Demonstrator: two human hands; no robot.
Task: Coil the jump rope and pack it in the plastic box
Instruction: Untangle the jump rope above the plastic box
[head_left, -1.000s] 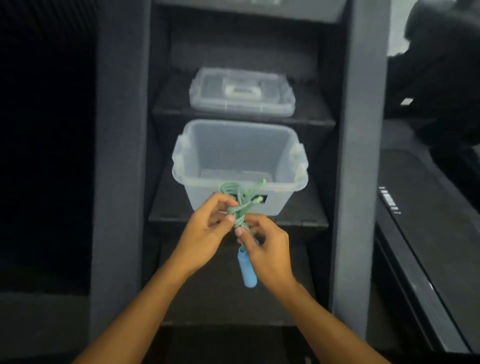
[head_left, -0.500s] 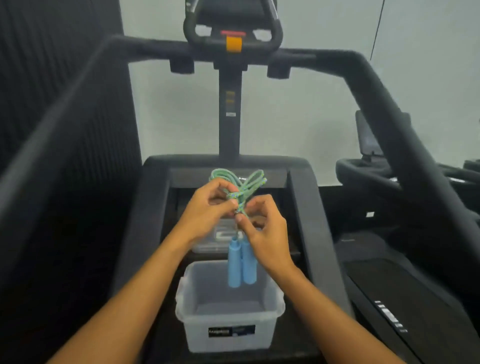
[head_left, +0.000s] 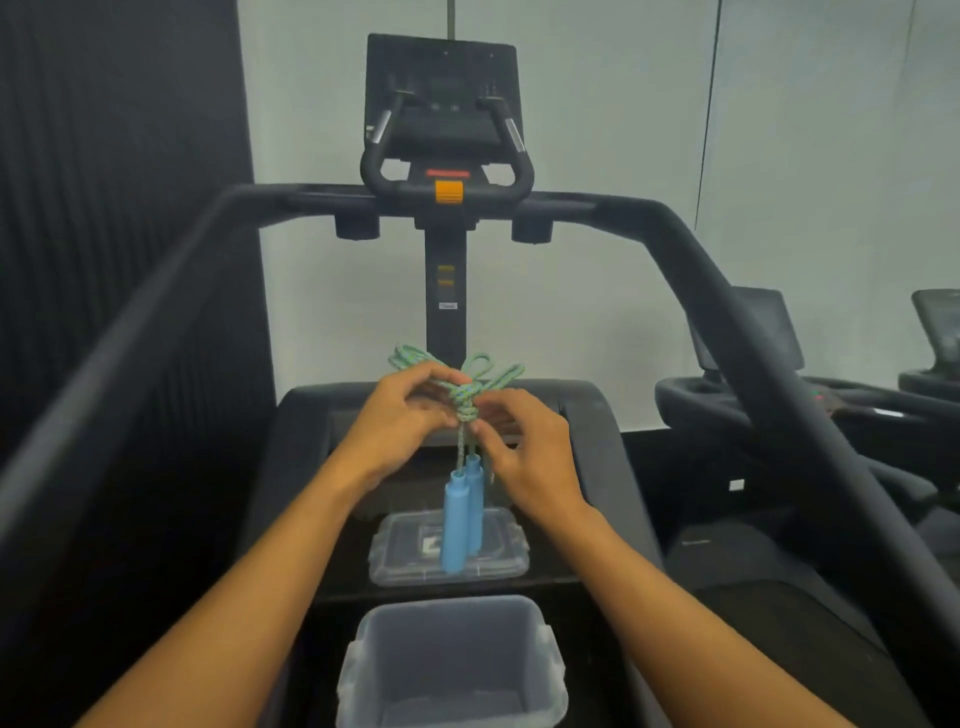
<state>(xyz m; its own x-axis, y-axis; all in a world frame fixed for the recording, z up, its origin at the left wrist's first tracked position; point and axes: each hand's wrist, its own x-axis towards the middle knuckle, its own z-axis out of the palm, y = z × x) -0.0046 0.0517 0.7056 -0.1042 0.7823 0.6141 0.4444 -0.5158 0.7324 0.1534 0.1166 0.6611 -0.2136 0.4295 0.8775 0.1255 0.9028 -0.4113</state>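
Loops of the green jump rope (head_left: 462, 397) are gathered into a wrapped bundle held in the air between both hands. The left hand (head_left: 397, 415) pinches the loops near the top with curled fingers, and the right hand (head_left: 527, 452) pinches the wrapped knot just beside it. The two blue handles (head_left: 454, 519) hang straight down, side by side, under the knot. Below, well apart from the rope, the open plastic box (head_left: 447, 649) stands on the dark exercise machine (head_left: 441, 249). A clear lid (head_left: 400, 556) lies flat on the step behind it.
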